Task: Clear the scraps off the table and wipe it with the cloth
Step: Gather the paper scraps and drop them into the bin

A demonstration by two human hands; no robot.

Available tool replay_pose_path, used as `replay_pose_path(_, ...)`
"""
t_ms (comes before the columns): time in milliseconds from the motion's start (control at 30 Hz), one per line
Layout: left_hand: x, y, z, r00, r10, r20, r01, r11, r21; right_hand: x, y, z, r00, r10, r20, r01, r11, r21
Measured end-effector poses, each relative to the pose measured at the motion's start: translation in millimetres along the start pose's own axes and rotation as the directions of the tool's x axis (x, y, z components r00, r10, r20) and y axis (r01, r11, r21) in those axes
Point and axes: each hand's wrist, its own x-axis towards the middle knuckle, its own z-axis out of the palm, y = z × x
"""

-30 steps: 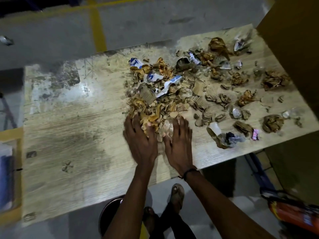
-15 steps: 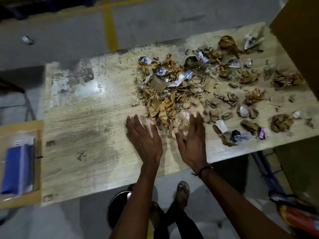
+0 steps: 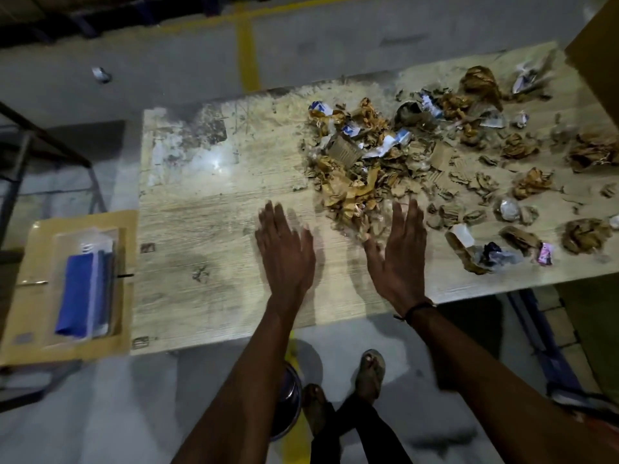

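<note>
Both hands flat, fingers straight, holding nothing — the left hand on bare table, the right hand against the scrap pile toward the table's right end.

The tan cardboard box runs off the right edge; the round metal bin sits half hidden behind the left forearm

Both hands, the left hand and right hand, lie flat with straight fingers on the worn table, at the near edge of a scrap pile.
</note>
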Motion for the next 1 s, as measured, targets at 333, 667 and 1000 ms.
replay_pose_path(333,-11.5,-139.4,-84.9,0.961,-0.221,-0.164,0.240,0.965,0.104,-61.8,-81.0,55.8,0.884,-0.382,0.271,0.349,0.923,0.164)
replay_pose_path(667,-17.3,-86.3,-33.1,0.986,-0.166,-0.019,0.167,0.978,0.121,-45.8,-37.8,51.1,0.830,-0.420,0.367,0.457,0.890,-0.014)
replay_pose_path(1000,-8.2,5.7,21.5,0.990,-0.011,0.141,0.021,0.997,-0.074,-29.1,10.1,-26.1,0.987,-0.161,0.001,0.161,0.986,0.033)
